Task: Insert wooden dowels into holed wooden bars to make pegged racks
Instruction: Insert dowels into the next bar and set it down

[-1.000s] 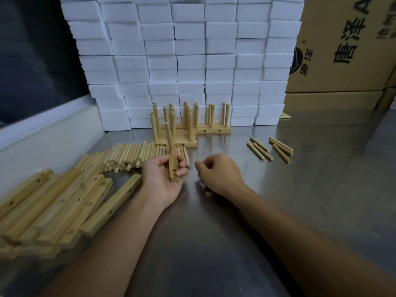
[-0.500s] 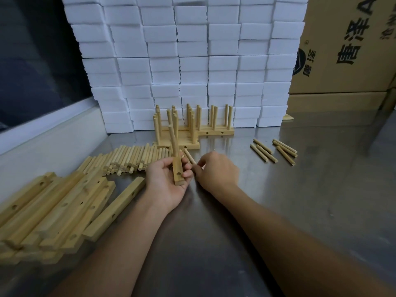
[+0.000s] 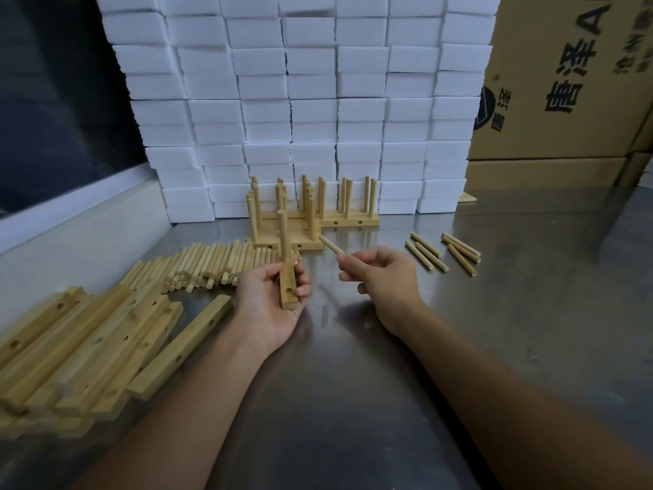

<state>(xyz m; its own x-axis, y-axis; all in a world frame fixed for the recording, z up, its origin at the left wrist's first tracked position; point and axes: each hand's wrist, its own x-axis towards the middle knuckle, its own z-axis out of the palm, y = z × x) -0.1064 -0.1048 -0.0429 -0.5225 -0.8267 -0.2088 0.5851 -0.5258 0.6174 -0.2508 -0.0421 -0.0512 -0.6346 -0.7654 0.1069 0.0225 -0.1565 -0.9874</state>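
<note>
Now left hand (image 3: 272,298) grips bar (image 3: 288,290), right hand (image 3: 383,277) pinches dowel (image 3: 330,246).

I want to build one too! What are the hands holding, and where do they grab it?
The left hand grips a holed wooden bar around its near end, one dowel already standing in it. The right hand pinches a loose dowel by its near end.

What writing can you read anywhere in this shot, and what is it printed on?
"唐泽" in large black characters, followed by a cut-off "A": on the cardboard box at right.
"唐泽" again, small, beside a round dark logo on the same box.
Further dark print at the box's top right edge: too blurred and cropped to read.
White foam blocks, wooden bars, dowels: no text visible.
</note>
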